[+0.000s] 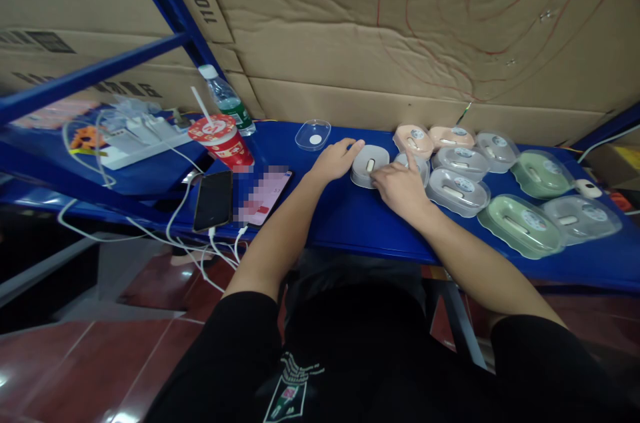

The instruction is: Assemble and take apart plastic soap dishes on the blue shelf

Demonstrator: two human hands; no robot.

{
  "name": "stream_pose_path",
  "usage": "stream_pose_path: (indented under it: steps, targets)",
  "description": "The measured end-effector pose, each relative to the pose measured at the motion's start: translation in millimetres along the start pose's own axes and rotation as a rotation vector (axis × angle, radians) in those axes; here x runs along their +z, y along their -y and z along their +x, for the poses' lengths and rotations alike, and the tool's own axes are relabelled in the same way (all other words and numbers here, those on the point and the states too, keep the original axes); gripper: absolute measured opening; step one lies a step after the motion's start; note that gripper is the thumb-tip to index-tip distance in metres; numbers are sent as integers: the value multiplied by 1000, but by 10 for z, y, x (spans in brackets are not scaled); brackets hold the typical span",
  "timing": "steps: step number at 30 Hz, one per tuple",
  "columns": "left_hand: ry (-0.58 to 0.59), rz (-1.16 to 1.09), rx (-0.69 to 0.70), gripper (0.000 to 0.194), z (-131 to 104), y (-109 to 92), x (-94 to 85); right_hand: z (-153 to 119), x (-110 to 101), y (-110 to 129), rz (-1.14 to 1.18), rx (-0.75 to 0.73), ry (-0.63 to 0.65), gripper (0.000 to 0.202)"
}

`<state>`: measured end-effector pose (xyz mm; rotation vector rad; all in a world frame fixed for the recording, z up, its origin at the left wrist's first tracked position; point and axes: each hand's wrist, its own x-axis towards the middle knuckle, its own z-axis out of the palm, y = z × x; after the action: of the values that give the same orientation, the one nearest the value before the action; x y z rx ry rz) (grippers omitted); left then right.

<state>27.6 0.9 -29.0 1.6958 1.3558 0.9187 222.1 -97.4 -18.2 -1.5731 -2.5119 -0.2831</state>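
Observation:
A small grey plastic box (370, 161) with a slot and a short white bar in its top lies on the blue table between my hands. My left hand (339, 161) rests at its left side, fingers stretched out toward its upper edge. My right hand (400, 188) is at the box's lower right, digits touching or very near it, with one finger extended upward over another grey box (419, 171), partly hidden. The undersides of both hands are out of sight. Beyond my left hand lies a clear oval lid (309, 133) with a white round sticker.
Several clear-lidded boxes stand on the right: peach (453, 137), grey (459, 191) and green (523, 226). On the left are a red cup (235, 155) with a straw, a water bottle (231, 103), two phones (214, 199) on charging cables and a power strip (145, 143). Cardboard (320, 43) closes the back.

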Motion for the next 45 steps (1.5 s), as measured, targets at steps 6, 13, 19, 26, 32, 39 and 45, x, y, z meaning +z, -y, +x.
stream_pose_path:
  steps: [6,13,19,26,32,39,45]
  targets:
    - [12,-66,52,52,45,20,25,0,3,2,84,68,-87,39]
    - [262,-62,213,95,-23,-3,-116,4,-36,-12,148,146,-201,39]
    - [212,231,384,130,-120,-86,-119,19,-11,-61,281,168,-286,36]
    - [200,268,469,113,-151,-136,-79,11,8,-50,243,182,-259,35]
    - [202,286,490,110,-135,-132,-91,11,46,-58,225,188,-271,36]
    - [201,368,586,103,-140,-117,-37,18,59,-72,261,164,-288,46]
    - [199,403,652,100,-90,-52,-20,10,96,-102,220,112,-301,56]
